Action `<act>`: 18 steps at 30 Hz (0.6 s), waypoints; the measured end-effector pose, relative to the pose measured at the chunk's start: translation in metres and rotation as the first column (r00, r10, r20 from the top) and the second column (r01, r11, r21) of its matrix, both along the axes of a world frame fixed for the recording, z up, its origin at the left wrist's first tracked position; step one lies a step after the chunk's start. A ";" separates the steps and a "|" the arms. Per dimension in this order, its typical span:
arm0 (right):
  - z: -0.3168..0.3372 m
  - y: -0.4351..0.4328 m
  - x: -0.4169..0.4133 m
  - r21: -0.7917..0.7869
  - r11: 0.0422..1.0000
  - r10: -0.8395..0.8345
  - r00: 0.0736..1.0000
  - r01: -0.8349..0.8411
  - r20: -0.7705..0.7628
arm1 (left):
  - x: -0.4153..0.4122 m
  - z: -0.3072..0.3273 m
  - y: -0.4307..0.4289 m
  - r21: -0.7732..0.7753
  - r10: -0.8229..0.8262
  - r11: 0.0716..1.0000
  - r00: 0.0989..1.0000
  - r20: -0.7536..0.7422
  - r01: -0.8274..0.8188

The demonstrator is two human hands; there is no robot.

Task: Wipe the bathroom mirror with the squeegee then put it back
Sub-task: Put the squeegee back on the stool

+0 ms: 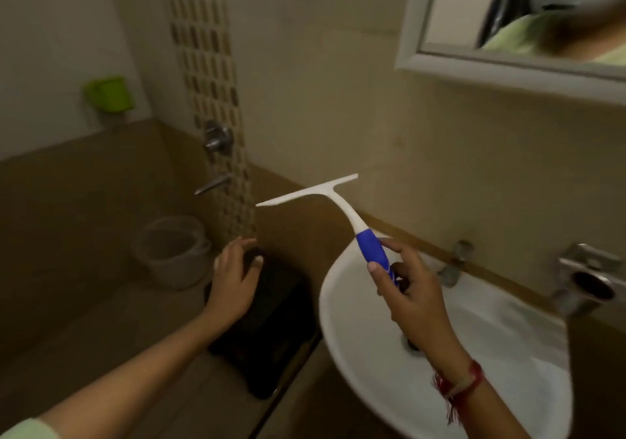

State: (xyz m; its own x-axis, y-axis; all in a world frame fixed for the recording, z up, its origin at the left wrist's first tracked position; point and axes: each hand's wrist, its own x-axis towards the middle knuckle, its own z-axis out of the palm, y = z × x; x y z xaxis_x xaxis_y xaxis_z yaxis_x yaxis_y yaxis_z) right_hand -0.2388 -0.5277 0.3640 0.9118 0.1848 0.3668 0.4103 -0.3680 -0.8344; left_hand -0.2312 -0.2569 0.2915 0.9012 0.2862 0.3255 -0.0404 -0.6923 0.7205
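Note:
A squeegee (338,208) with a white blade and a blue grip is held up over the left rim of the sink, blade pointing toward the wall. My right hand (411,286) is shut on its blue handle. The framed mirror (474,15) hangs on the wall at the upper right, well above and to the right of the blade. My left hand (233,276) hovers with fingers apart over a black object (271,323) left of the sink and holds nothing.
A white sink (372,354) with a tap (454,262) fills the lower right. A metal holder (589,279) sticks out at the right. A pale bucket (172,249) stands under wall taps (216,154) at the left. A green cup (108,95) hangs on the far wall.

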 end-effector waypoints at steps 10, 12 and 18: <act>-0.074 0.078 -0.002 0.013 0.996 0.089 0.929 -0.090 -0.360 | -0.059 -0.043 0.060 0.035 0.191 0.982 0.970 -0.148 -0.188; -0.084 0.097 0.005 0.022 0.994 0.107 0.896 -0.108 -0.432 | -0.052 -0.050 0.074 0.034 0.181 0.983 0.968 -0.176 -0.178; -0.123 0.159 0.046 -0.041 0.995 0.051 0.810 -0.092 -0.585 | -0.010 -0.074 0.117 0.028 0.147 0.989 0.947 -0.286 -0.145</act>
